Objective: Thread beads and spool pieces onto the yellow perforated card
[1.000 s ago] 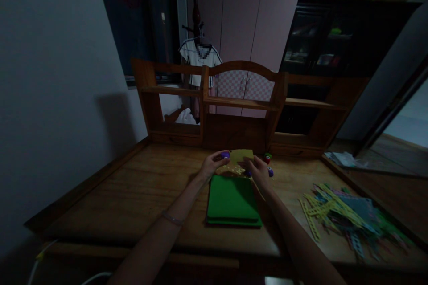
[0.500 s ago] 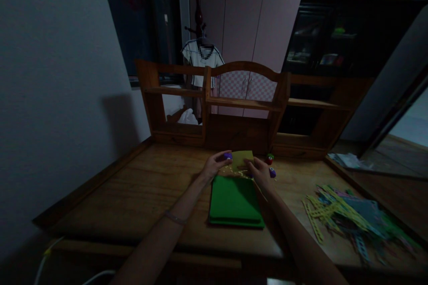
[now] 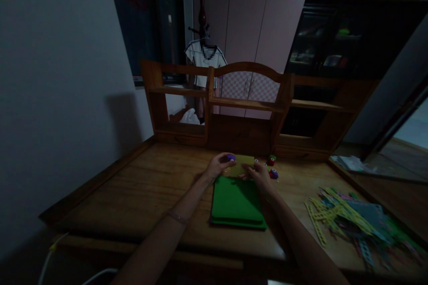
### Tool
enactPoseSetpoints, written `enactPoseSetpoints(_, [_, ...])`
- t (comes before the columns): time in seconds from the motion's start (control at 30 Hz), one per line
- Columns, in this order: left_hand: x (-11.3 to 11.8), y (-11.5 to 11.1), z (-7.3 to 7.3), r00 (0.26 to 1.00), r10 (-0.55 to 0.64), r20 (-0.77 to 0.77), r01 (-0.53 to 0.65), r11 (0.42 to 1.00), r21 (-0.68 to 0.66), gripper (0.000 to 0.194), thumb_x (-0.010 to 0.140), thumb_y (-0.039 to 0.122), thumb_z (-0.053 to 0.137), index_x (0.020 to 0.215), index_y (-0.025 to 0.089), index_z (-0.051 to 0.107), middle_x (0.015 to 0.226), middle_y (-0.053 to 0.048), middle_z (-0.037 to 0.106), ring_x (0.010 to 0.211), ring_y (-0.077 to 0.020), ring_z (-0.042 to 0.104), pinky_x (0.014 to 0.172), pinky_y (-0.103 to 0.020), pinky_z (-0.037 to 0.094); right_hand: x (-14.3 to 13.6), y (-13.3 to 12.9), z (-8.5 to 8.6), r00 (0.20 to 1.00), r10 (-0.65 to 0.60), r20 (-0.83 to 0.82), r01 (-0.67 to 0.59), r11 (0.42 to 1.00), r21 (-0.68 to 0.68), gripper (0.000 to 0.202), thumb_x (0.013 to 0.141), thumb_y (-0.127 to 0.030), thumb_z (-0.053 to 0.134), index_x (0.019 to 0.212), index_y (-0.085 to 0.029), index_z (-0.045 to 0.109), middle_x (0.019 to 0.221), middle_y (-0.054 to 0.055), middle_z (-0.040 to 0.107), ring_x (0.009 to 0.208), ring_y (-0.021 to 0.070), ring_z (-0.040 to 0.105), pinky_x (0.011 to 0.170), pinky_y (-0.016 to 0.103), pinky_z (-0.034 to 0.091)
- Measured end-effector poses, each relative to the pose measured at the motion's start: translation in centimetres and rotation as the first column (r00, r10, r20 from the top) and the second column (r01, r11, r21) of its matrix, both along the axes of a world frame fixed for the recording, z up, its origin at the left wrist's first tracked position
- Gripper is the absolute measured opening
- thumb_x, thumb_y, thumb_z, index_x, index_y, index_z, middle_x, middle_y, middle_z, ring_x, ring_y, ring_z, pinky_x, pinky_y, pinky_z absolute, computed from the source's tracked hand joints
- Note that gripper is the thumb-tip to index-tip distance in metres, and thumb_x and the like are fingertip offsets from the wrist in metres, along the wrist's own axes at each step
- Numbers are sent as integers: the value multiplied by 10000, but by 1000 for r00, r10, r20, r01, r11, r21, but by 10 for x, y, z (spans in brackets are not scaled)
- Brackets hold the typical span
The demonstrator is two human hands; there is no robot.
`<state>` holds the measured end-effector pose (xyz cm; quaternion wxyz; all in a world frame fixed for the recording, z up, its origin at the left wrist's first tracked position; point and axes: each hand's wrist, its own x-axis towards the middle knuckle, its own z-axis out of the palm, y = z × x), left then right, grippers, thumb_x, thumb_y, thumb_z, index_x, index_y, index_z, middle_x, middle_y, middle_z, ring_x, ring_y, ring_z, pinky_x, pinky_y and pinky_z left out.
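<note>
My left hand (image 3: 216,168) is closed, its fingers around a small purple piece with a white eye-like spot (image 3: 230,157). In my right hand (image 3: 261,177), also closed, is a small yellow sheet (image 3: 243,164), pinched near its right side. The sheet's left edge meets the purple piece and left fingertips; whether the left hand grips it too, I cannot tell. Just below the hands lies a stack of green sheets (image 3: 236,202). Right of my right hand sit a red piece with a green top (image 3: 272,160) and a purple-and-red piece with an eye-like spot (image 3: 273,173).
A pile of punched-out coloured strips and sheets (image 3: 351,213) covers the right of the wooden desk (image 3: 150,187). Along the back stands a wooden shelf unit (image 3: 247,106). A wall (image 3: 67,75) borders the left. A white cable (image 3: 47,262) hangs by the front left edge.
Both hands and the yellow sheet have come slightly down toward the green stack. More small pieces show beside my right hand. The whole view has shifted a little.
</note>
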<state>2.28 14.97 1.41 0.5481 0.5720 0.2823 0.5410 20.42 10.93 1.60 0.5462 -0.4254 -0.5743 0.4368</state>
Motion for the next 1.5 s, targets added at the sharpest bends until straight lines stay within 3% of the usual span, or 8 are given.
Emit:
enactPoseSetpoints(0.3, [0,-2,2,999,22,-28,-24,999,-36,443,549,328,792,931,145,663,886,-73,666,821,-182,590,766,-286,440,-4,-6,9,999,-30,40,32,999,-33,330,656,-451,680,832,-176,635,635,52,683,580,259,668,443,325,546])
enactPoseSetpoints(0.8, [-1,0,0,999,26,-27,-26,999,-26,405,596,317,773,939,139,653,940,-78,656,874,-184,584,813,-289,424,-1,-2,-1,998,54,-10,-55,998,-26,345,699,-433,651,918,-170,609,778,63,699,548,226,664,459,310,547])
enactPoseSetpoints(1.27, [-1,3,-3,999,33,-42,-34,999,-36,435,592,340,775,950,125,652,935,-87,661,862,-184,589,803,-288,432,-4,-5,3,995,1,97,2,999,-33,307,717,-411,645,891,-162,606,667,48,684,531,217,660,450,292,545])
enactPoseSetpoints(1.5, [-1,3,-3,997,74,-34,-74,997,-7,406,577,335,778,903,123,661,896,-84,667,832,-182,598,777,-283,444,-5,-5,1,998,22,66,-20,999,-27,311,700,-416,661,876,-165,608,663,50,684,519,224,656,440,304,543])
